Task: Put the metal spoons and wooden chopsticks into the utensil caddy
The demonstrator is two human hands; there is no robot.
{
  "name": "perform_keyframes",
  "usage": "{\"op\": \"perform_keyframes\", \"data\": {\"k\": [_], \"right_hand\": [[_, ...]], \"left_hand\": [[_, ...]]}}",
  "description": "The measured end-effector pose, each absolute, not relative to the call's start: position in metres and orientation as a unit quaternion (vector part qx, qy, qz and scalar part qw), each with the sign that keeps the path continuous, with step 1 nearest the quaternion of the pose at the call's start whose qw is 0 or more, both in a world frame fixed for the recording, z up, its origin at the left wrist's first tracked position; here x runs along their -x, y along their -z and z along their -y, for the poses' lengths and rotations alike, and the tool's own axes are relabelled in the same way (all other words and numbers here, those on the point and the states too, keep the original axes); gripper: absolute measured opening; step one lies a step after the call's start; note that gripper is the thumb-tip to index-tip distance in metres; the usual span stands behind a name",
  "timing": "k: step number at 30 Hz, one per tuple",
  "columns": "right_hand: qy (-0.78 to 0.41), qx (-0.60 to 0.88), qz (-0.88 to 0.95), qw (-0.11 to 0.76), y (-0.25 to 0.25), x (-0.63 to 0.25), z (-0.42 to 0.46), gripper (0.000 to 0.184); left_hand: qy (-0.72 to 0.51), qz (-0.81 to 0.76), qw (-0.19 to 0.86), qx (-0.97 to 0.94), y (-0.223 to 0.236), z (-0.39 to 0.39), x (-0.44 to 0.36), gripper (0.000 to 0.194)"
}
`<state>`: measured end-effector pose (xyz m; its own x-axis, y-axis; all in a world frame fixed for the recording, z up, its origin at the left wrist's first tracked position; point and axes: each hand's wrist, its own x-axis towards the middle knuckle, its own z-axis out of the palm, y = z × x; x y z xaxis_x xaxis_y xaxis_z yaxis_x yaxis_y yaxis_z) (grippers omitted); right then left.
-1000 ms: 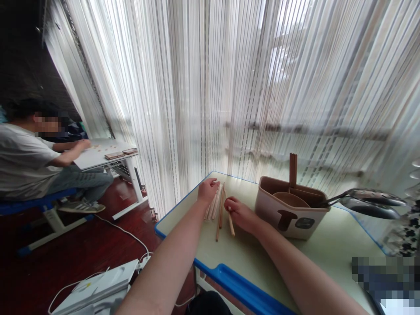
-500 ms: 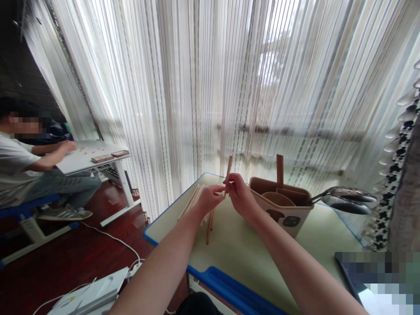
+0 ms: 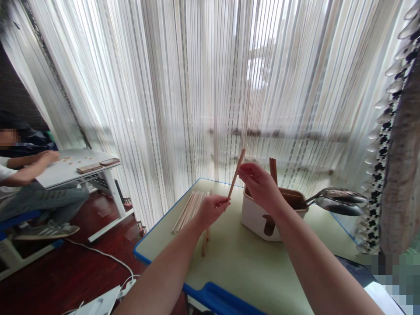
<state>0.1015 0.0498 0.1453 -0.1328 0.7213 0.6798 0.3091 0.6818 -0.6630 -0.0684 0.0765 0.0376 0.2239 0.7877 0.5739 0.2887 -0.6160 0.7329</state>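
Over the table, brown wooden chopsticks stand at a slant, leaning right at the top; I cannot tell if it is one or a pair pressed together. My left hand pinches the lower end between thumb and fingers. Higher up, the fingertips of my right hand close on the upper part. Beneath and beside my left hand lie several pale chopsticks and a few darker brown chopsticks, partly covered by the hand. Behind my right hand is a white utensil holder with a brown rim.
Brown chopsticks rise from the holder, and metal ladles lean out of its right side. A dark-edged device is at the table's right. To the left, another person works at a white table. Cables cross the floor.
The view has turned slightly right. My hands have moved apart along the chopsticks, the right one up and rightward, the left one lower; the chopsticks now lean more and show more of their length.
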Motion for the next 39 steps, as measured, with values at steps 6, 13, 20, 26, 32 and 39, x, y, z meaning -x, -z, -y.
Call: {"op": "perform_keyframes", "data": {"k": [6,13,20,26,32,39], "right_hand": [[-0.214,0.342,0.705,0.583,-0.145,-0.103,-0.052,0.024],[-0.215,0.32,0.678,0.626,-0.169,-0.12,-0.034,0.023],[-0.16,0.242,0.61,0.738,-0.199,-0.17,-0.006,0.021],[-0.156,0.277,0.566,0.761,-0.198,-0.196,-0.017,0.021],[-0.154,0.301,0.535,0.774,-0.199,-0.221,-0.028,0.026],[-0.088,0.307,0.53,0.786,-0.199,-0.231,-0.026,0.026]], "left_hand": [[-0.492,-0.361,0.287,-0.739,-0.036,-0.073,0.063,0.027],[-0.541,-0.321,0.331,-0.703,-0.059,-0.057,0.035,0.025],[-0.504,-0.266,0.182,-0.802,-0.131,-0.05,-0.014,0.017],[-0.507,-0.254,0.206,-0.798,-0.145,-0.065,-0.065,0.017],[-0.475,-0.242,0.203,-0.822,-0.146,-0.083,-0.097,0.015],[-0.497,-0.209,0.107,-0.835,-0.15,-0.093,-0.106,0.015]]}}
